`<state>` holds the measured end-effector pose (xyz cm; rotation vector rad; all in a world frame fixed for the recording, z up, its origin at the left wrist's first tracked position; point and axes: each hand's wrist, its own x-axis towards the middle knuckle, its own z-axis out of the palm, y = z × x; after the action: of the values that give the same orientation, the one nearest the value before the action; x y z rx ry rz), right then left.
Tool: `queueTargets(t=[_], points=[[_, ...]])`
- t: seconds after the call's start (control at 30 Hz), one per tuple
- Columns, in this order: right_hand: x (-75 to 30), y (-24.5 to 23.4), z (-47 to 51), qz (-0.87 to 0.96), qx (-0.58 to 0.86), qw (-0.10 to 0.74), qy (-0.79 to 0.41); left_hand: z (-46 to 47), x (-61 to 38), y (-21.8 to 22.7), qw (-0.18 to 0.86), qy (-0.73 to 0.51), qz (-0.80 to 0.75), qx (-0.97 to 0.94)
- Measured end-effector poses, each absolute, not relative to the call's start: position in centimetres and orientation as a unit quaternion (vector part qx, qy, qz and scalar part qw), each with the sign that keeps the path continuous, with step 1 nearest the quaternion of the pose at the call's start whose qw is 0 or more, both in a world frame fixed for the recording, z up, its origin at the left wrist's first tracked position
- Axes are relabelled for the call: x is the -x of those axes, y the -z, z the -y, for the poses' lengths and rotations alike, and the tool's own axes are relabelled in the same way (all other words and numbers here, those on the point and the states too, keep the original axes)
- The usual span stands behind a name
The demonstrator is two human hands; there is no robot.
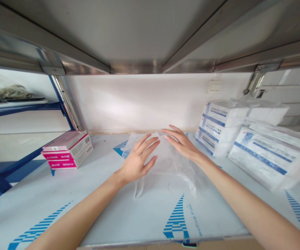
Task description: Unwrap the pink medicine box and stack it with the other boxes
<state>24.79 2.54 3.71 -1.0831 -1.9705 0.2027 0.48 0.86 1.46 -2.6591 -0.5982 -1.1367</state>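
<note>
A clear plastic bag lies spread on the film-covered shelf, its two loose ends pointing toward me. Over the bag's left part is my left hand, palm down with the fingers apart. My right hand reaches over its far right part, fingers spread as well. Neither hand grips anything that I can see. Whether the fingertips press on the plastic or hover just above it, I cannot tell.
Pink-and-white boxes are stacked at the left. Plastic-wrapped white boxes with blue stripes stand on the right. A metal shelf hangs low overhead. Behind is a white wall with a switch; a blue rack adjoins the left side.
</note>
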Motion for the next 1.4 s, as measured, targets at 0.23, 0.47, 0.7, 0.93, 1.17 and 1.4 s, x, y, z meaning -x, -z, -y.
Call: queueTargets(t=[0.23, 0.47, 0.7, 0.93, 1.17, 1.4], points=[[-23.6, -4.9, -2.3, 0.72, 0.429, 0.493, -0.234, -0.9, -1.2, -1.3, -0.241, 0.487, 0.332, 0.771], [-23.9, -5.4, -0.7, 0.658, 0.425, 0.478, -0.398, -1.2, -1.7, -1.4, -0.499, 0.49, 0.324, 0.637], [-24.6, -5.0, -0.9, 0.672, 0.458, 0.367, -0.453, -0.8, -1.5, -1.4, -0.523, 0.458, 0.243, 0.676], [-23.6, -4.1, -1.9, 0.595, 0.442, 0.575, -0.345, -0.7, -1.5, -0.5, -0.525, 0.426, 0.282, 0.681], [-26.6, -3.5, -3.5, 0.604, 0.467, 0.585, -0.275, -1.4, -1.0, -0.5, -0.523, 0.415, 0.291, 0.685], [-28.1, -3.1, -3.7, 0.591, 0.478, 0.596, -0.26, -2.3, -0.3, -0.3, -0.473, 0.372, 0.29, 0.744]])
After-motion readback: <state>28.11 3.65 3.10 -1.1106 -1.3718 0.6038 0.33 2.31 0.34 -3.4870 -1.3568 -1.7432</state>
